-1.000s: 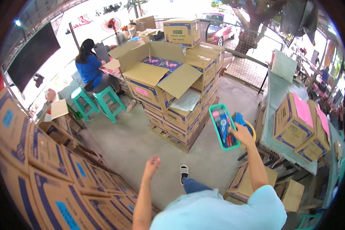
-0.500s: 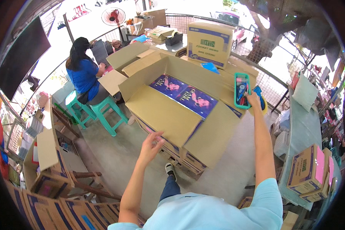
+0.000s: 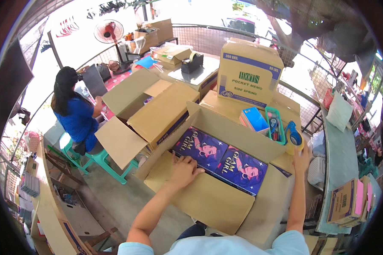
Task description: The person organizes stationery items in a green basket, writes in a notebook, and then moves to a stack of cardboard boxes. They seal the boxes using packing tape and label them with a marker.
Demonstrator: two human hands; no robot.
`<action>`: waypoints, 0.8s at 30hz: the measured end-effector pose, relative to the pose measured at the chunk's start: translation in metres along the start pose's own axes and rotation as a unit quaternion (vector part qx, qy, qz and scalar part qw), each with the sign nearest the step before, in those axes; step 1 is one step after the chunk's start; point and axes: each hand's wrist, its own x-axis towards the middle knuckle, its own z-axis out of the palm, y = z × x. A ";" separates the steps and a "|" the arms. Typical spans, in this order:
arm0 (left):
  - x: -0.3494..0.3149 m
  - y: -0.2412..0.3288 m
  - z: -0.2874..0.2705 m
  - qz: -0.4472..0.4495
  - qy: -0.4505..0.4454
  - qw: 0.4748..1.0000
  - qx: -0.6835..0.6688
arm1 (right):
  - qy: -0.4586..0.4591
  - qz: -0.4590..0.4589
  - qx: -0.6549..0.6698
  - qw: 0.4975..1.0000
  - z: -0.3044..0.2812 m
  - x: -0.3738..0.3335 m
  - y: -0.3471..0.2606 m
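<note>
An open carton (image 3: 208, 193) stands in front of me, with purple booklets (image 3: 204, 148) packed side by side inside. My left hand (image 3: 184, 170) lies on the near flap's inner edge, fingers spread over the edge by the booklets, holding nothing. To the right, my right hand (image 3: 302, 160) has its fingers around the near side of a blue tape dispenser (image 3: 292, 131) with a yellowish tape roll. Beside the dispenser is a green basket (image 3: 281, 138) holding pens and tools. A stack of small blue-topped pads (image 3: 254, 120) sits left of the basket.
A closed carton (image 3: 247, 78) stands on the boxes behind. Another open carton (image 3: 157, 114) is to the left. A person in blue (image 3: 74, 112) sits on a green stool (image 3: 102, 163) at a table. On the right, a grey table (image 3: 334, 159) bears boxes.
My right hand has left the green basket and is now at the tape dispenser. My left hand has moved up onto the carton's flap. The view has shifted closer to the carton.
</note>
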 end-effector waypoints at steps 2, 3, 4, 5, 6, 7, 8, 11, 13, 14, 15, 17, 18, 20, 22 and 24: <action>-0.003 0.002 -0.015 0.008 0.006 1.000 -0.004 | -0.018 0.074 -0.003 0.997 -0.045 -0.066 0.031; -0.003 0.004 -0.022 0.034 0.047 0.998 -0.013 | -0.203 0.241 0.041 0.948 -0.054 -0.093 0.080; -0.007 0.006 -0.032 0.052 0.087 0.995 -0.017 | -0.376 0.395 0.090 0.833 -0.059 -0.117 0.130; -0.018 0.004 -0.055 0.011 0.063 0.998 -0.029 | -0.431 0.432 0.321 0.724 -0.069 -0.147 0.134; -0.030 0.004 -0.081 -0.025 0.035 0.998 -0.037 | -0.451 0.447 0.532 0.560 -0.076 -0.178 0.131; -0.043 0.010 -0.098 -0.095 0.036 0.994 -0.035 | -0.390 0.400 0.593 0.580 -0.088 -0.188 0.113; -0.059 0.013 -0.120 -0.102 0.034 0.992 -0.071 | -0.320 0.350 0.648 0.596 -0.102 -0.185 0.086; -0.116 -0.008 -0.136 -0.118 -0.001 0.992 -0.044 | -0.213 0.169 0.724 0.634 -0.141 -0.157 -0.010; -0.152 -0.014 -0.123 -0.192 0.022 0.981 0.033 | -0.223 0.032 0.559 0.798 -0.120 -0.156 -0.058; -0.176 -0.034 -0.107 -0.236 0.064 0.970 0.006 | -0.231 -0.045 0.487 0.841 -0.110 -0.158 -0.105; -0.197 -0.068 -0.080 -0.278 0.113 0.954 -0.021 | -0.232 -0.128 0.410 0.873 -0.099 -0.159 -0.149; -0.196 -0.108 -0.049 -0.237 0.199 0.948 -0.069 | -0.378 -0.274 0.115 0.877 -0.073 -0.174 -0.201; -0.177 -0.117 -0.039 -0.154 0.240 0.954 -0.093 | -0.395 -0.282 0.024 0.874 -0.048 -0.191 -0.207; -0.157 -0.124 -0.039 -0.060 0.182 0.974 -0.122 | -0.340 -0.265 0.048 0.901 -0.041 -0.204 -0.223; -0.136 -0.086 -0.036 -0.042 -0.059 0.988 -0.138 | -0.263 -0.302 0.099 0.911 -0.028 -0.196 -0.247; -0.138 -0.030 -0.019 0.020 -0.174 0.984 -0.042 | -0.184 -0.386 0.166 0.889 -0.015 -0.191 -0.266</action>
